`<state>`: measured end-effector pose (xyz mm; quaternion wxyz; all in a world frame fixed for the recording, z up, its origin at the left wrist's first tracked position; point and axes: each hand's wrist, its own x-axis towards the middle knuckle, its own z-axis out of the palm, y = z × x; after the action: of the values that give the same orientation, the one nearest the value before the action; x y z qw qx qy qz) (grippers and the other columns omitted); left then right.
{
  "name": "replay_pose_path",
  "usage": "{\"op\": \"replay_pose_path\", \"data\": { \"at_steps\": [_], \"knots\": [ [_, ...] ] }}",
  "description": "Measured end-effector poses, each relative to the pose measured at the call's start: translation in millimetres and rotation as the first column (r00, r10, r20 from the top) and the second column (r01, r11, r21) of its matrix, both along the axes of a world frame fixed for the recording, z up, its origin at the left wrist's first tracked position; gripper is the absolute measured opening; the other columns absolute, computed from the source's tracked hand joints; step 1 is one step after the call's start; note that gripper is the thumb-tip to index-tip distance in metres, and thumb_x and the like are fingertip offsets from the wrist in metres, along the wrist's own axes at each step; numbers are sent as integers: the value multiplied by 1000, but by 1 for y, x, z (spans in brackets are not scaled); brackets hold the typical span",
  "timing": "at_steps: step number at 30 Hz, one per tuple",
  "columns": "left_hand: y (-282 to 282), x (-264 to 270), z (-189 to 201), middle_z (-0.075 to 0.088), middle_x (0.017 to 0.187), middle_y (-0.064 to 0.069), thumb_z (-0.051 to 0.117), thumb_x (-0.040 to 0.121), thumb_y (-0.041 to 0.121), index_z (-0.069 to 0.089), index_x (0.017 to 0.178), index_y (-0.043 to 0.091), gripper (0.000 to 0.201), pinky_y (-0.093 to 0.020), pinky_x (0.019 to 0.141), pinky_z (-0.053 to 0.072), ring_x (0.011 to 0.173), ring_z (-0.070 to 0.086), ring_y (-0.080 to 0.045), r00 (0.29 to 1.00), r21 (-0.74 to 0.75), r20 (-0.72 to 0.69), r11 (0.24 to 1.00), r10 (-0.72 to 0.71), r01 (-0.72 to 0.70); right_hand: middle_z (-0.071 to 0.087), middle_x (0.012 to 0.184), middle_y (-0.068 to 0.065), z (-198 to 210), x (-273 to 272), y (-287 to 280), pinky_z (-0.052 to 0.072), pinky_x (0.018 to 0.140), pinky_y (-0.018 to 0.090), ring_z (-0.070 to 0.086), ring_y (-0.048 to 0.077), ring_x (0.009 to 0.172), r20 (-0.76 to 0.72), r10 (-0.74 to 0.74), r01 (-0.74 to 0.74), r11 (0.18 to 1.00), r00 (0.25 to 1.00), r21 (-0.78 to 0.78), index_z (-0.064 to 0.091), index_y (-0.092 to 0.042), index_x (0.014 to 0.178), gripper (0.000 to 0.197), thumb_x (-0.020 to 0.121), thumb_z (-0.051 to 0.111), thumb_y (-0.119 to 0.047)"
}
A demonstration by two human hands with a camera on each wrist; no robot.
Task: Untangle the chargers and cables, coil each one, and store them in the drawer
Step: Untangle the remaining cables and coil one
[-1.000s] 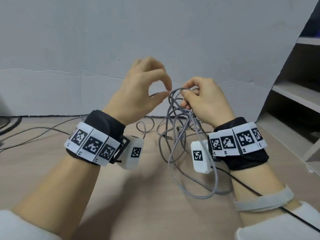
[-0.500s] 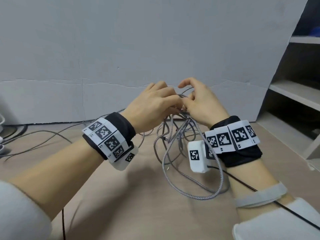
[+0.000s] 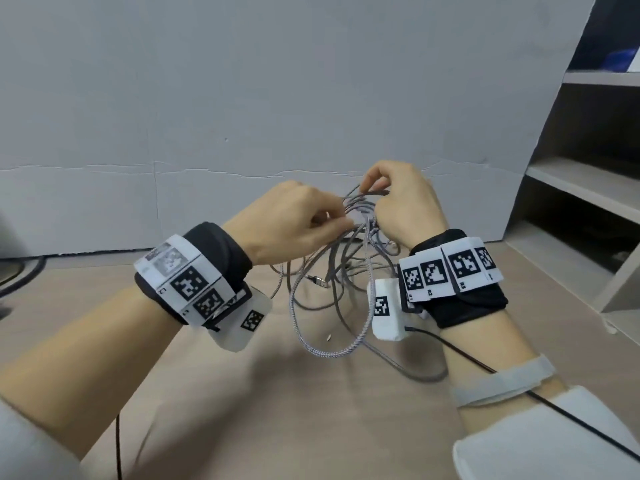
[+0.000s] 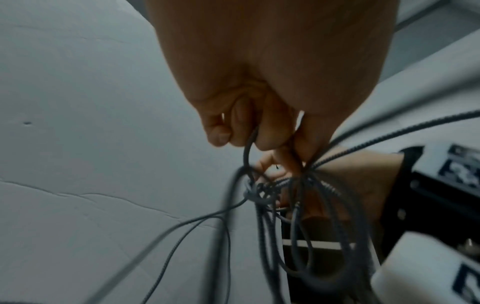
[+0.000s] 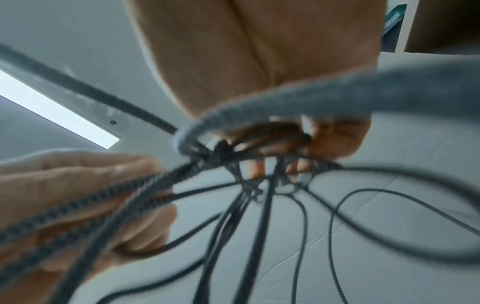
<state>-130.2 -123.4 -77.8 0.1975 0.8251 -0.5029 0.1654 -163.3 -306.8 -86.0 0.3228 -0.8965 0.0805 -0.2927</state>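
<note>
Pinching strands at the top of the tangle of grey braided cables (image 3: 349, 258), both hands worked close together above the table (image 3: 263, 410). The left hand (image 3: 294, 223) had its fingers curled round several strands, the thumb and forefinger nipping them where they bunched; the left wrist view showed one strand running out between those curled fingers (image 4: 244, 127) and down into a knot just below. The right hand (image 3: 405, 206) gripped the same bundle from the other side, its forefinger and thumb holding one dark cable end raised above the rest while the lower fingers closed on the mass of loops. Seen from the right wrist, the cables fanned out from that fist in many directions, though blur hid how they crossed. Below the hands the tangle hung in long loops, the lowest lying on the table, and a metal USB plug (image 3: 320, 282) dangled among them. Behind stood a pale grey wall (image 3: 277, 98), and open shelves (image 3: 585, 188) rose at the right.
</note>
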Motion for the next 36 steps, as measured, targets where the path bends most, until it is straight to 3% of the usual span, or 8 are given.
{"op": "replay_pose_path", "data": {
  "at_steps": [4, 8, 11, 16, 21, 30, 33, 36],
  "knots": [
    [17, 1, 16, 56, 51, 26, 63, 98, 29, 78, 88, 16, 23, -10, 50, 34, 49, 50, 2, 991, -10, -123, 998, 59, -61, 64, 110, 4, -2, 2, -7, 49, 86, 35, 55, 24, 107, 11, -104, 104, 994, 994, 16, 62, -30, 74, 44, 78, 39, 7],
    [22, 7, 19, 53, 48, 20, 64, 98, 30, 76, 82, 19, 23, -13, 50, 34, 49, 45, -4, 979, -32, -167, 992, 118, -125, 61, 116, -3, 12, -6, 4, 44, 94, 29, 55, 16, 113, 87, 121, -122, 993, 989, 2, 65, -33, 96, 43, 80, 47, 2],
    [15, 7, 17, 50, 49, 12, 64, 98, 27, 69, 77, 17, 24, -15, 51, 32, 51, 43, -5, 985, 4, -156, 997, 72, -72, 70, 103, -7, 25, -19, 24, 47, 82, 15, 63, 3, 96, 150, 350, -361, 931, 925, 53, 70, -23, 97, 20, 87, 59, -10],
    [17, 11, 17, 47, 54, 7, 59, 96, 9, 69, 81, 4, 19, -14, 51, 31, 52, 43, -4, 988, -6, -150, 999, 48, -50, 77, 82, 4, 16, -24, 25, 55, 72, 33, 69, 17, 66, -160, 544, -522, 837, 823, 162, 69, -16, 101, 21, 94, 69, -36],
    [37, 20, 20, 43, 47, 12, 59, 100, 32, 75, 80, 21, 27, -16, 50, 33, 49, 39, -7, 963, -24, -228, 988, 143, -152, 74, 71, -1, 7, -17, 9, 47, 63, 21, 63, 19, 66, -321, 470, -508, 861, 822, -41, 72, -19, 86, 24, 97, 64, -38],
    [60, 30, 26, 27, 41, 13, 63, 97, 32, 75, 77, 10, 32, -9, 43, 26, 40, 29, -9, 923, -224, -358, 947, 139, -230, 65, 68, 4, -6, -2, 5, 45, 61, 26, 57, 21, 71, -244, 129, -171, 972, 961, -160, 68, -14, 77, 19, 85, 61, -30],
    [55, 29, 19, 47, 49, 14, 71, 92, 34, 63, 62, 16, 36, -15, 63, 36, 53, 44, -3, 866, -388, -495, 909, -66, -153, 63, 64, 5, -9, -1, 3, 44, 59, 28, 52, 25, 66, -177, 71, -97, 985, 982, -143, 64, -5, 74, 28, 84, 57, -31],
    [56, 38, 9, 61, 72, 3, 78, 82, 38, 64, 66, 23, 26, -33, 93, 45, 86, 61, -19, 664, -640, -595, 767, -453, -51, 50, 58, 3, -9, -1, -2, 35, 50, 28, 41, 18, 54, -174, 164, -178, 982, 971, -69, 56, 3, 73, 40, 89, 61, -34]
  ]
}}
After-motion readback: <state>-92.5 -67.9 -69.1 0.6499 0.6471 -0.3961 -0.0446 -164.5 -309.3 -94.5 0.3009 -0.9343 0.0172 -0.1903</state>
